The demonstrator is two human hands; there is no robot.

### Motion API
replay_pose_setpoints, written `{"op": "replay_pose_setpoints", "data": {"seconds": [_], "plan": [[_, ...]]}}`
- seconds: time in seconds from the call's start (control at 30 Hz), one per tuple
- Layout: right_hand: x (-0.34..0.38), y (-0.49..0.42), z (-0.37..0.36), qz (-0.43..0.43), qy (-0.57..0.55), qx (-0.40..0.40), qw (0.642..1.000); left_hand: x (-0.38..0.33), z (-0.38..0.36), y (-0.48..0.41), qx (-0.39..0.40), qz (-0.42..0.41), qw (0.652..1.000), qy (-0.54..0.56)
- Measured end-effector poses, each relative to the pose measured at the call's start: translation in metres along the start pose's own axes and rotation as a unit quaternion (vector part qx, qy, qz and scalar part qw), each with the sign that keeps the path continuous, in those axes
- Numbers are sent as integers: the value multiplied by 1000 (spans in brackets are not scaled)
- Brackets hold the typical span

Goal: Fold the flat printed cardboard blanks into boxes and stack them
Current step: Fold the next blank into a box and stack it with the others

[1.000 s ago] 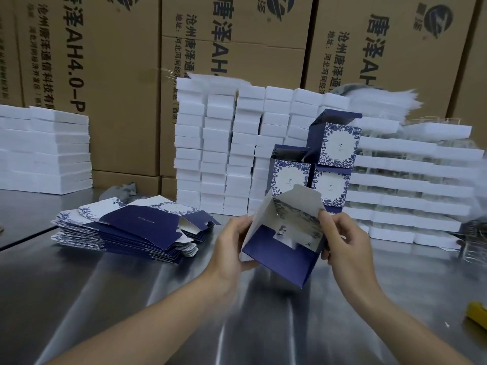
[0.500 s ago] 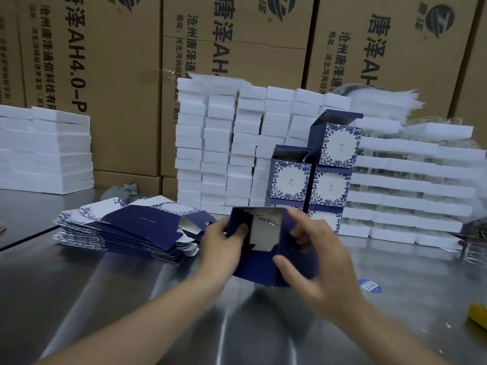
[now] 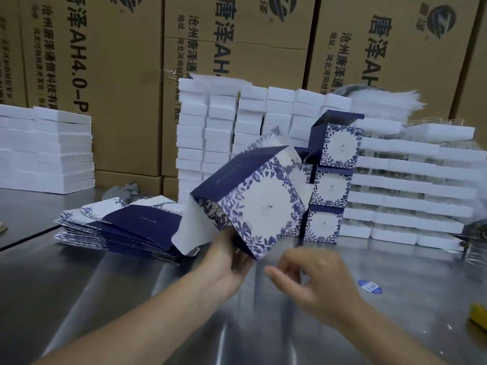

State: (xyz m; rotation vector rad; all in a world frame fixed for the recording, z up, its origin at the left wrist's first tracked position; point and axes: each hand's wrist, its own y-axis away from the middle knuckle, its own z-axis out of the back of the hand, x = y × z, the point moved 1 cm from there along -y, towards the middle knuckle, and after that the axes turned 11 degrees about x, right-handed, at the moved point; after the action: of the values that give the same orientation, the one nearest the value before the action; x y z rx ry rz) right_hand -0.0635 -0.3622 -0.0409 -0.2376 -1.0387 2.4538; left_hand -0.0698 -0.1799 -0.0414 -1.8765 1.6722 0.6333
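Left hand (image 3: 226,262) grips tilted box (image 3: 261,204) by its lower corner, above table (image 3: 131,299). Right hand (image 3: 313,280) just beside it, loosely curled, empty. Flat blanks (image 3: 126,227) left of left hand; stacked boxes (image 3: 334,180) beyond right hand.

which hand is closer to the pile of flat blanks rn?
Left. The left hand grips the folded box just right of the pile of flat blanks; the right hand hangs farther right, holding nothing.
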Motion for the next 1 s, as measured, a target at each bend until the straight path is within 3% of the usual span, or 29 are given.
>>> {"op": "replay_pose_setpoints", "data": {"seconds": [0.1,0.17,0.27,0.33,0.47,0.57,0.73,1.0], "plan": [[-7,7,-11,-40,-6,53,998,9,-4,7,53,13,996,-66],[-7,8,-17,-97,-114,50,987,17,-9,13,86,24,985,-149],[5,5,-19,-142,-385,-29,912,24,-19,21,114,22,970,-215],[8,1,-17,-170,-449,-51,876,25,-23,24,109,12,966,-233],[8,-9,-11,-229,-513,-22,827,26,-22,29,117,-56,929,-347],[8,-9,-13,-241,-550,-7,800,28,-22,33,146,-85,912,-375],[11,-11,-12,-251,-547,15,799,25,-23,29,128,-81,924,-350],[6,-10,-7,-316,-560,-64,763,22,-20,23,125,-121,916,-361]]}}
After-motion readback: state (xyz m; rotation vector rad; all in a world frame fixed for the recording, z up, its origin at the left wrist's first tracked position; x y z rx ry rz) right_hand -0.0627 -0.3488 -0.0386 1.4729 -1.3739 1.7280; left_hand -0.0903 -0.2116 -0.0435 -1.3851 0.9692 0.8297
